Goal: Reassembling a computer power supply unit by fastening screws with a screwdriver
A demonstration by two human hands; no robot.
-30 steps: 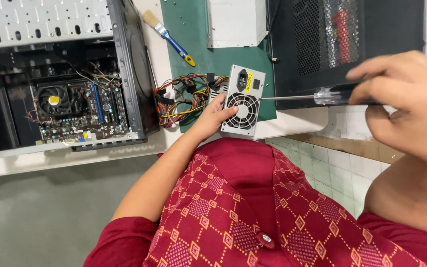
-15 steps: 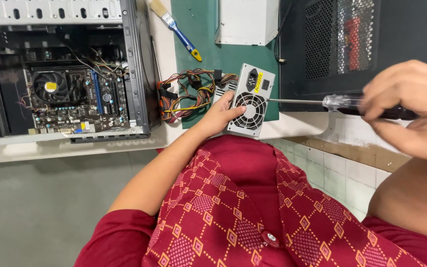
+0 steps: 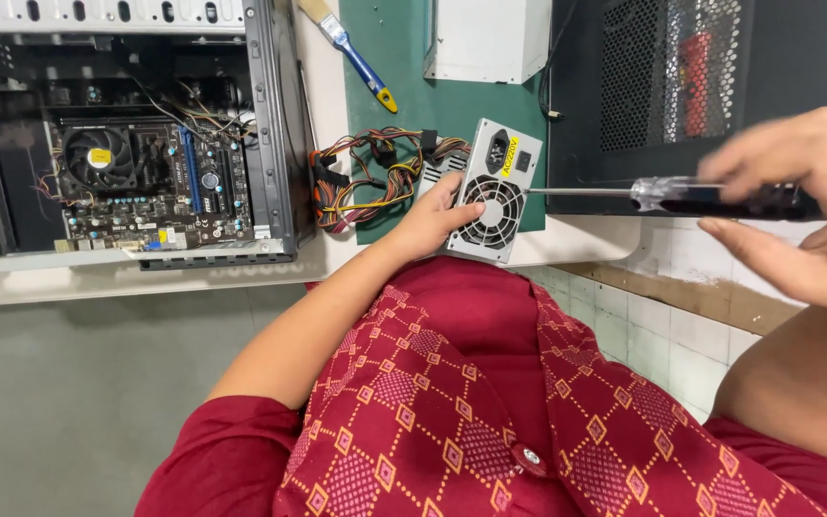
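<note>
Gripping the grey power supply (image 3: 495, 191) at the table edge, the left hand (image 3: 433, 222) closes on its near side, fan grille facing up. The right hand (image 3: 801, 206) is wrapped round a screwdriver (image 3: 667, 194) whose tip touches the unit's corner. Coloured cables (image 3: 370, 177) trail onto the green mat (image 3: 404, 86) beside the open computer case (image 3: 145, 134)

A deep red garment (image 3: 490, 402) is worn, patterned with small orange diamond outlines arranged in a lattice across the chest panels. A plain red strip runs down the middle, closed by a round button (image 3: 529, 458). Short red sleeves (image 3: 212, 469) are seen; both forearms are left bare.
</note>
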